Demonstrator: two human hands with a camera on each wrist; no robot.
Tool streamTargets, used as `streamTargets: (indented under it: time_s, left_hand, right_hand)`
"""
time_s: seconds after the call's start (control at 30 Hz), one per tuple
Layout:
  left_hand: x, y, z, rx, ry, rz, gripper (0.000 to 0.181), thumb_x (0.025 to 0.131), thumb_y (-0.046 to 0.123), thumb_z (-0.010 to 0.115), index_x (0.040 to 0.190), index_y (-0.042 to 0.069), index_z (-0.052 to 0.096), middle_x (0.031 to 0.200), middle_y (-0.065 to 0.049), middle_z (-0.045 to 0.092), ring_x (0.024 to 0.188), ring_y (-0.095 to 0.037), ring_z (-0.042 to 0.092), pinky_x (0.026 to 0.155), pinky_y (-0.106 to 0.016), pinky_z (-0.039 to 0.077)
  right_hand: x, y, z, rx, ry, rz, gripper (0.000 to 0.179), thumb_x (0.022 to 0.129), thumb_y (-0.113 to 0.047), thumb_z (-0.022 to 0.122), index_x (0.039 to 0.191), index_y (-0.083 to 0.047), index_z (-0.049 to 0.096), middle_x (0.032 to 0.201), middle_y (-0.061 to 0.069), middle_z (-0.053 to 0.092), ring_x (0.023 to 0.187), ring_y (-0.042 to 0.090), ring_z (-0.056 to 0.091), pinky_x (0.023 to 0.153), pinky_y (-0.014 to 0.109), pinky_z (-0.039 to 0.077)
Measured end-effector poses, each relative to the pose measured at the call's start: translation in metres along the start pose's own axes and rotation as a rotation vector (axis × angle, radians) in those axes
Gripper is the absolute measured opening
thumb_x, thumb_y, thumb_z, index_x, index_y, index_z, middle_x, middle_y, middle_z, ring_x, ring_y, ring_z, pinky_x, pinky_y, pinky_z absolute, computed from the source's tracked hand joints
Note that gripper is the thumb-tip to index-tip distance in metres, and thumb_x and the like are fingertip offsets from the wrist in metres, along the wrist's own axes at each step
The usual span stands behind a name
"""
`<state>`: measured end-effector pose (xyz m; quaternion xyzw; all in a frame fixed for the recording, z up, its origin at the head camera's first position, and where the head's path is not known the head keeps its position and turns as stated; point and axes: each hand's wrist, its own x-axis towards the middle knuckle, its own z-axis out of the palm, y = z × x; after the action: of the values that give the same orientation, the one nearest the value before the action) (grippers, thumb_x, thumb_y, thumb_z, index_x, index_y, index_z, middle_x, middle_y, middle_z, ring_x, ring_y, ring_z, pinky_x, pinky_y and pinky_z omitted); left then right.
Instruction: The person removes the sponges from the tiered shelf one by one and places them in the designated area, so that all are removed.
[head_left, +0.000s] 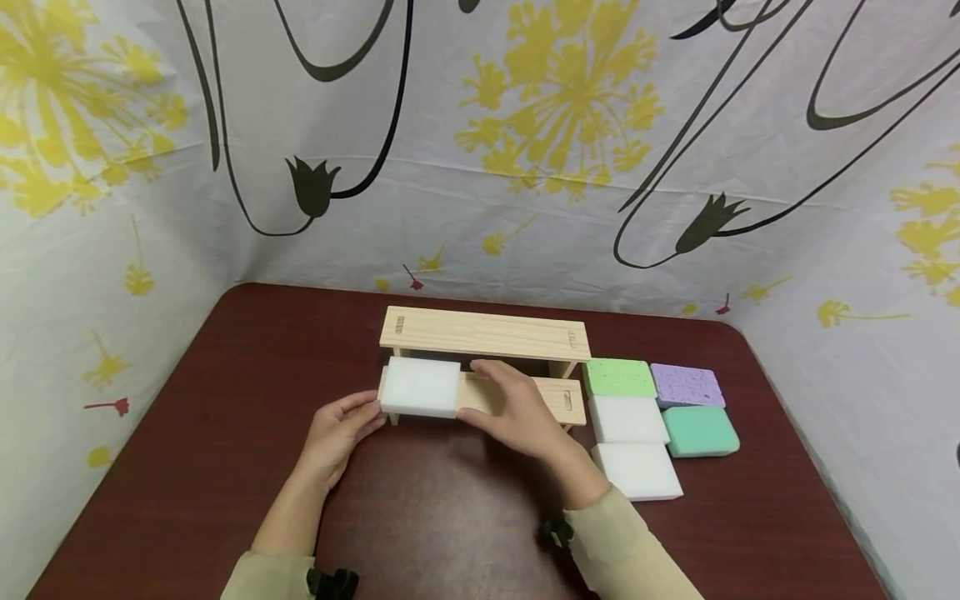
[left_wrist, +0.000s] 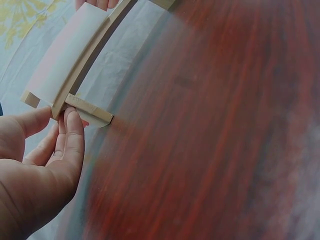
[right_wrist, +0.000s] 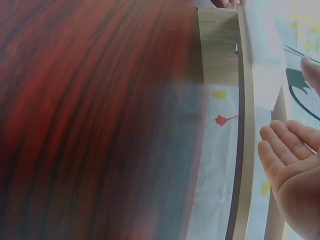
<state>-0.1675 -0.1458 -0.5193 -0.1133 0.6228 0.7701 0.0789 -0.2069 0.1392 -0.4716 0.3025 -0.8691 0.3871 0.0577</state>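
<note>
A white sponge block (head_left: 422, 387) lies on the left part of the front board (head_left: 562, 402) of a small stepped wooden rack. My left hand (head_left: 337, 433) pinches the left end of that board; in the left wrist view its thumb meets the board's corner and its fingers (left_wrist: 74, 135) sit by the wooden leg (left_wrist: 90, 108). Beside the sponge's right end is my right hand (head_left: 521, 414), thumb toward the front edge and fingers toward the back. From the right wrist, loosely straight fingers (right_wrist: 285, 145) show close to the sponge with nothing gripped.
Behind the front board stands the higher back board (head_left: 487, 333). Right of the rack lie a light green sponge (head_left: 619, 377), a purple sponge (head_left: 687, 386), a teal sponge (head_left: 701, 432) and two white sponges (head_left: 628, 419). Patterned cloth (head_left: 450, 208) hangs around the dark red table (head_left: 187, 467).
</note>
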Motion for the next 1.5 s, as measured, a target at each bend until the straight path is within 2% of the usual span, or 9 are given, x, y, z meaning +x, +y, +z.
streamTargets:
  time_s: [0.4, 0.8, 1.07, 1.33, 1.5]
  left_hand:
    - [0.000, 0.000, 0.000, -0.003, -0.003, -0.002, 0.040, 0.102, 0.003, 0.059, 0.138, -0.014, 0.051, 0.123, -0.020, 0.064, 0.098, -0.009, 0.068, 0.093, -0.028, 0.057]
    - [0.000, 0.000, -0.001, -0.004, -0.007, -0.006, 0.041, 0.102, 0.004, 0.060, 0.138, -0.013, 0.051, 0.124, -0.020, 0.064, 0.099, -0.009, 0.068, 0.094, -0.028, 0.057]
    - [0.000, 0.000, 0.000, -0.004, -0.005, -0.009, 0.041, 0.102, 0.004, 0.060, 0.138, -0.013, 0.051, 0.122, -0.019, 0.064, 0.099, -0.009, 0.068, 0.094, -0.028, 0.057]
    - [0.000, 0.000, 0.000, 0.008, -0.005, -0.009, 0.040, 0.102, 0.004, 0.058, 0.138, -0.014, 0.050, 0.129, -0.026, 0.060, 0.100, -0.009, 0.068, 0.095, -0.029, 0.057]
    - [0.001, 0.000, 0.000, 0.006, -0.004, -0.009, 0.041, 0.102, 0.003, 0.060, 0.138, -0.015, 0.050, 0.124, -0.022, 0.063, 0.098, -0.009, 0.069, 0.093, -0.028, 0.057]
  right_hand:
    - [0.008, -0.003, 0.008, -0.023, -0.023, 0.020, 0.077, 0.081, -0.033, 0.088, 0.140, 0.003, 0.055, 0.138, 0.016, 0.059, 0.129, 0.028, 0.055, 0.111, 0.042, 0.046]
    - [0.015, -0.006, 0.016, -0.055, -0.091, 0.103, 0.091, 0.075, -0.041, 0.091, 0.145, 0.002, 0.049, 0.143, 0.017, 0.054, 0.131, 0.028, 0.052, 0.109, 0.042, 0.047]
    - [0.016, -0.005, 0.019, -0.070, -0.094, 0.094, 0.087, 0.079, -0.037, 0.090, 0.145, 0.002, 0.049, 0.142, 0.016, 0.055, 0.129, 0.029, 0.054, 0.106, 0.043, 0.049]
    - [0.015, -0.005, 0.017, -0.061, -0.076, 0.075, 0.083, 0.076, -0.035, 0.092, 0.140, 0.002, 0.054, 0.136, 0.014, 0.059, 0.123, 0.027, 0.057, 0.104, 0.041, 0.051]
    - [0.012, -0.005, 0.013, -0.058, -0.054, 0.069, 0.082, 0.075, -0.037, 0.092, 0.138, 0.000, 0.056, 0.134, 0.012, 0.060, 0.123, 0.025, 0.058, 0.105, 0.039, 0.051]
